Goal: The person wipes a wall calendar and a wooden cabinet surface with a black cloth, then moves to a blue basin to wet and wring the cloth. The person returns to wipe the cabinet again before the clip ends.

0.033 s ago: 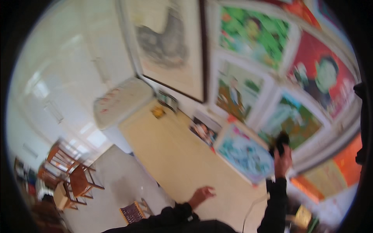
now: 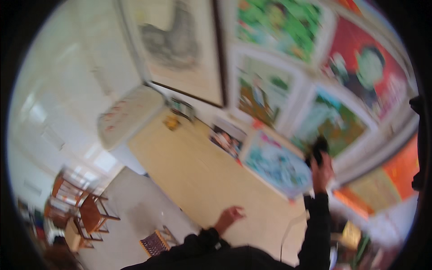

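Observation:
My right hand (image 2: 322,173) is raised at the right, closed round a dark, blurred object (image 2: 318,150) whose kind I cannot make out. It stands in front of the paintings, close to the corner of a framed blue-and-white picture (image 2: 278,164) that rests on the table against the wall. My left hand (image 2: 230,216) hovers over the near part of the pale yellow table (image 2: 189,166), its fingers loosely bent and apart, with nothing seen in it. A thin dark cable (image 2: 288,229) runs down beside my right forearm.
Paintings cover the wall, among them a large dark-framed one (image 2: 180,49). A small photo print (image 2: 227,138), a yellow object (image 2: 171,122) and a padded pale box-like piece (image 2: 130,118) line the table's far side. Wooden chairs (image 2: 92,213) and a woven stool (image 2: 154,244) stand left.
The whole view has shifted a little, so the table and paintings sit further left and higher. Both hands keep nearly the same pose, and the dark object stays in my right hand.

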### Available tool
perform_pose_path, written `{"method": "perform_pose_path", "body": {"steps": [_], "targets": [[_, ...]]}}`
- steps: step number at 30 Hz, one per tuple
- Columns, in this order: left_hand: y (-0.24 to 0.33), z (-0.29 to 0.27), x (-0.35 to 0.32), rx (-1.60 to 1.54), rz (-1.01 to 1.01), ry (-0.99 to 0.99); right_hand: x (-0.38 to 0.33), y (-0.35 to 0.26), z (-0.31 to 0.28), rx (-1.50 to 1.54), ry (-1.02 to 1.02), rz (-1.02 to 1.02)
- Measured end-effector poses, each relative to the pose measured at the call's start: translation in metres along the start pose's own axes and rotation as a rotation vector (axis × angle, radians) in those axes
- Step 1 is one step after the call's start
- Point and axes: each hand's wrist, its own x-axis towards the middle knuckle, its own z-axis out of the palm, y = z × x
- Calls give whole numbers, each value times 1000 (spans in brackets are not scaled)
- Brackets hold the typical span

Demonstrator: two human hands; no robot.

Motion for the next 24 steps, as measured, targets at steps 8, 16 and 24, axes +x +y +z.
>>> {"method": "perform_pose_path", "body": {"steps": [8,16,24], "targets": [[25,-7,-1,-325,-241,-57,6,5,-12,-127,12,205],[27,-1,10,-326,-237,-94,35,23,-66,4,496,270],[30,0,15,-283,-258,-133,73,8,-84,-15,512,137]]}}
